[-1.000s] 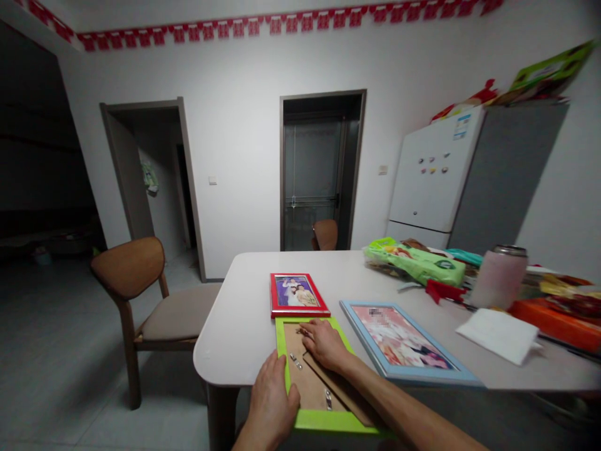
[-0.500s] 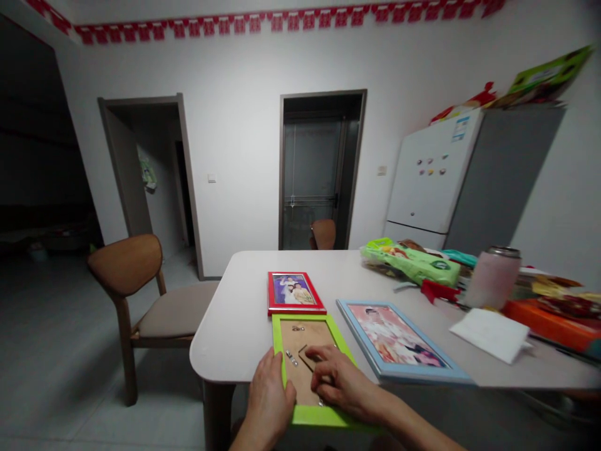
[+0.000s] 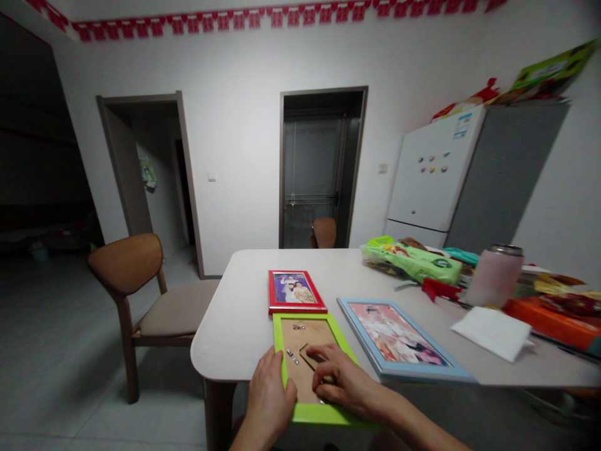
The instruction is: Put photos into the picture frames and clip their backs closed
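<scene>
A green photo frame (image 3: 280,332) lies face down at the near table edge, its brown backing board (image 3: 305,338) showing. My left hand (image 3: 272,388) grips the frame's left side, thumb on top and fingers along the edge. Over the right half of the board is my right hand (image 3: 342,379), fingers bent and drawn together. What they pinch, if anything, is hidden. Beside these fingers a dark angled slot shows in the board. Small metal clips (image 3: 292,356) sit on the board left of it, and a metal hanger (image 3: 298,327) is near the top.
A red photo frame (image 3: 321,303) touches the green one's far end. To the right lies a light-blue photo frame (image 3: 361,338). Farther right are a green packet (image 3: 422,263), a pink bottle (image 3: 495,275), white paper (image 3: 493,332) and an orange box (image 3: 554,322). A chair (image 3: 126,263) stands at left.
Both hands keep nearly the same place on the green frame. The view has shifted very slightly; nothing else has visibly moved.
</scene>
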`<move>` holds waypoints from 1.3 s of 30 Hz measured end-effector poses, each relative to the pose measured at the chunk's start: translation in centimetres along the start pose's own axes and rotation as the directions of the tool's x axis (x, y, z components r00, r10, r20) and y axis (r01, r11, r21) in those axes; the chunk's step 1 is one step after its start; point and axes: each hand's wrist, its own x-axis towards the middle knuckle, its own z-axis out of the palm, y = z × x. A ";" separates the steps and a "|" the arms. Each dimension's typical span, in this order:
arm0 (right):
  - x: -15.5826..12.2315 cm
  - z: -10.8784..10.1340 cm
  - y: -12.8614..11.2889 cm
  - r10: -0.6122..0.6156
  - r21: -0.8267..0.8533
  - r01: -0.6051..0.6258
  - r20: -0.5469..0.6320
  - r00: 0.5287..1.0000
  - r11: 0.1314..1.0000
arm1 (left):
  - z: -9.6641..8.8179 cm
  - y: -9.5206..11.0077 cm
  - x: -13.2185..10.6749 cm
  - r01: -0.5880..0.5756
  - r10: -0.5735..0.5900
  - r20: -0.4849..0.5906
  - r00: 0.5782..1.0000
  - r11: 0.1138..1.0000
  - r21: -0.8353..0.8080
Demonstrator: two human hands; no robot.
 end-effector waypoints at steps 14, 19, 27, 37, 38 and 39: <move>0.3 0.6 0.8 0.091 -0.047 -0.101 -0.175 0.980 0.994 | 0.0 -0.1 0.0 0.000 0.001 0.007 1.000 1.000 -0.016; 1.1 0.6 0.8 0.132 -0.124 -0.166 -0.245 0.961 0.978 | -0.1 -0.3 0.1 0.010 -0.010 0.000 1.000 0.999 -0.041; 1.8 -0.5 -0.7 0.153 -0.132 -0.203 -0.320 0.935 0.970 | -0.7 -0.4 0.9 0.002 -0.038 -0.074 0.997 0.900 -0.435; 2.7 0.6 -3.2 -0.003 -0.105 -0.036 -0.346 0.938 0.994 | -3.0 -5.8 2.4 0.027 -0.106 -0.046 0.993 0.603 -0.798; 2.5 0.5 -2.1 0.032 -0.126 -0.081 -0.348 0.937 0.989 | -3.4 -6.9 2.3 0.043 -0.124 -0.042 0.991 0.612 -0.790; 2.2 0.3 -0.9 0.073 -0.159 -0.136 -0.353 0.933 0.978 | -3.8 -8.0 2.3 0.060 -0.142 -0.038 0.989 0.626 -0.777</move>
